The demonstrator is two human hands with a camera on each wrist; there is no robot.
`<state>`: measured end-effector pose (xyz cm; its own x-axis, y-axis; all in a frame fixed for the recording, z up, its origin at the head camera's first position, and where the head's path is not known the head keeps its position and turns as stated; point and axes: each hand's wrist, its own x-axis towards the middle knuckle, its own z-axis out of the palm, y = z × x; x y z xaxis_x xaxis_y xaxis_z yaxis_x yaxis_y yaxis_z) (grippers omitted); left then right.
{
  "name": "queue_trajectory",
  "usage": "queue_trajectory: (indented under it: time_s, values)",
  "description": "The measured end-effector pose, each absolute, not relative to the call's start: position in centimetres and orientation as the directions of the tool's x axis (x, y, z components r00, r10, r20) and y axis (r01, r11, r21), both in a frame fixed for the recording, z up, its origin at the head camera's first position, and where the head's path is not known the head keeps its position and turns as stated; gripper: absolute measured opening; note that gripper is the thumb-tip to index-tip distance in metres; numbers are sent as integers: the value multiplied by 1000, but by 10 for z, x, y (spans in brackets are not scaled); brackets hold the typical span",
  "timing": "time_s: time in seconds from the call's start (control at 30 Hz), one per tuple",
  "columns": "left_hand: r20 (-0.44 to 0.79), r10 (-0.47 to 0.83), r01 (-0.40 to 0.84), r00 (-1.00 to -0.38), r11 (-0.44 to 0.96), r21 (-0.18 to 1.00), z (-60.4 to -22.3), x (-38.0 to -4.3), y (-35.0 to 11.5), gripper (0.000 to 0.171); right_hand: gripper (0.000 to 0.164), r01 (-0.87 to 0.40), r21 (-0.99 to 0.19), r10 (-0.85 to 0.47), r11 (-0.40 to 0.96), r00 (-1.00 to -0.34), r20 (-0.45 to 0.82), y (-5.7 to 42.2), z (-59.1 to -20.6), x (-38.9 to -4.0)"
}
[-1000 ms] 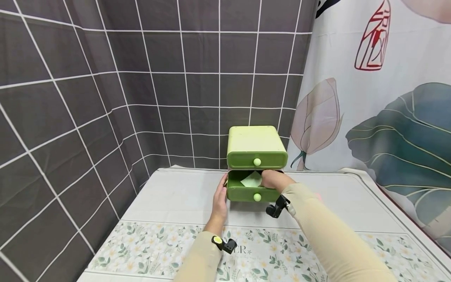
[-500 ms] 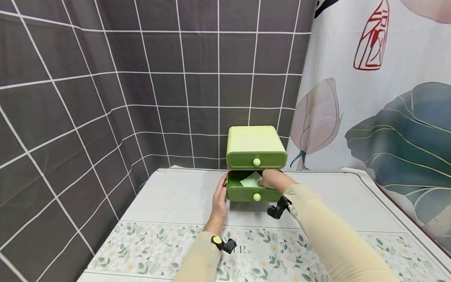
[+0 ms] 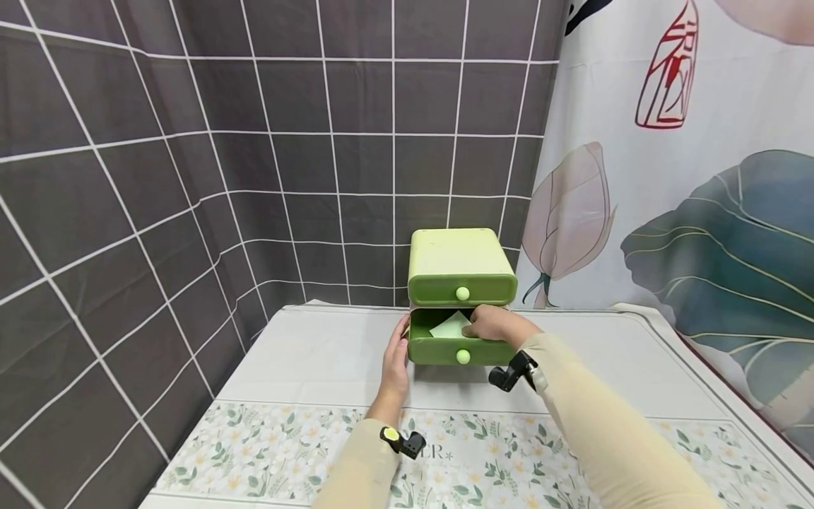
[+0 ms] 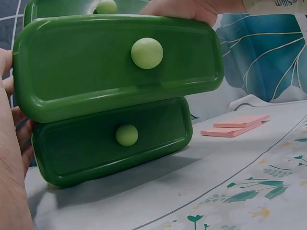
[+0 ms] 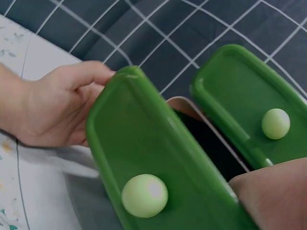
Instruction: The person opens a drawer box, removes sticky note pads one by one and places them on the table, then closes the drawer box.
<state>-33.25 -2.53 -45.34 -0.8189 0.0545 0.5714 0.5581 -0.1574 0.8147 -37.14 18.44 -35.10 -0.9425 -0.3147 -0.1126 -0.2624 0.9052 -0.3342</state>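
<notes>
A light-green cabinet [image 3: 461, 251] with dark green drawers and round pale knobs stands at the back of the table. Below its top drawer, another drawer [image 3: 439, 351] is pulled out. My left hand [image 3: 394, 364] lies along the cabinet's left side, fingers stretched against it. Over the right part of the pulled-out drawer, my right hand [image 3: 499, 325] reaches in, thumb bent onto the edge of a pale green paper [image 3: 450, 325] that it seems to pinch. Its other fingertips are hidden. In the left wrist view, a lower drawer [image 4: 86, 151] is flush.
Pink sticky-note pads [image 4: 235, 125] lie on the table to the right of the cabinet. A floral-printed cloth [image 3: 267, 452] covers the table's front part. Dark gridded curtain [image 3: 286, 162] hangs behind and to the left, a printed one [image 3: 572, 205] at right.
My right hand and wrist have shifted slightly to the right, and its thumb now shows on the paper's edge. The paper has slid slightly left. My left hand stays put.
</notes>
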Motion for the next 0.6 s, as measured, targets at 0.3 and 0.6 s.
queue_trajectory:
  time_s: [0.3,0.6]
  values:
    - [564,52,554,-824,-137,821,-454,-334,-26,47,33,-291,-365,-350,884,-931,-107,190,-342,-364]
    - [564,52,550,-824,-159,820,-455,-334,-25,46,38,-339,-376,-392,863,-917,-73,195,-337,-358]
